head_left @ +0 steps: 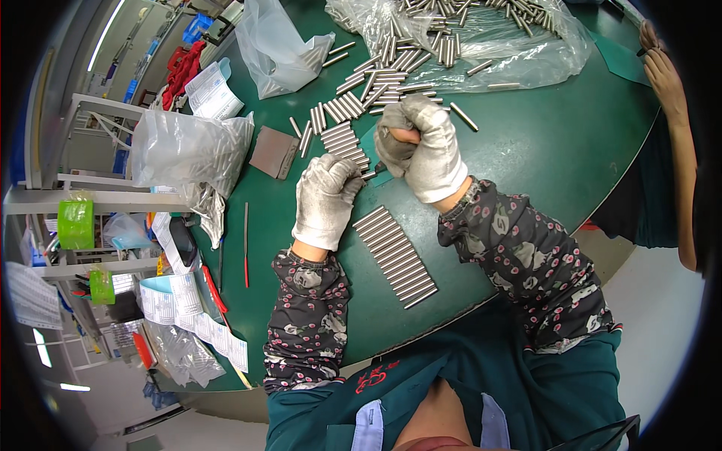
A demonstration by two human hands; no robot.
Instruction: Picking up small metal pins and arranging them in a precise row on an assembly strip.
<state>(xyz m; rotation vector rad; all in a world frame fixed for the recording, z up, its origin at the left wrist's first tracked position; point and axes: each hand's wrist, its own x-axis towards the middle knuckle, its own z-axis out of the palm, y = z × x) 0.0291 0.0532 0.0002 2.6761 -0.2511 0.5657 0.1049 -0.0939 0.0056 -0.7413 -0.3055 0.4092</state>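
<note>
My left hand (326,201), in a worn white glove, is closed with its fingertips pinched on a short steel pin (368,176), whose end sticks out to the right. My right hand (426,147), gloved too, is curled around a slim dark tool; most of it is hidden in the fist, and its tip (380,166) comes close to the pin. Below the hands lies a neat row of several steel pins (395,257), side by side. Beyond my left hand another row of pins (343,141) meets a loose pile of pins (387,81).
A clear plastic bag (519,69) spreads under many pins at the far side. Another bag (274,52) stands at far left, near a grey-brown block (274,152). A thin red-handled file (246,248) and papers (180,301) lie left. Another person's arm (677,143) rests at the right edge.
</note>
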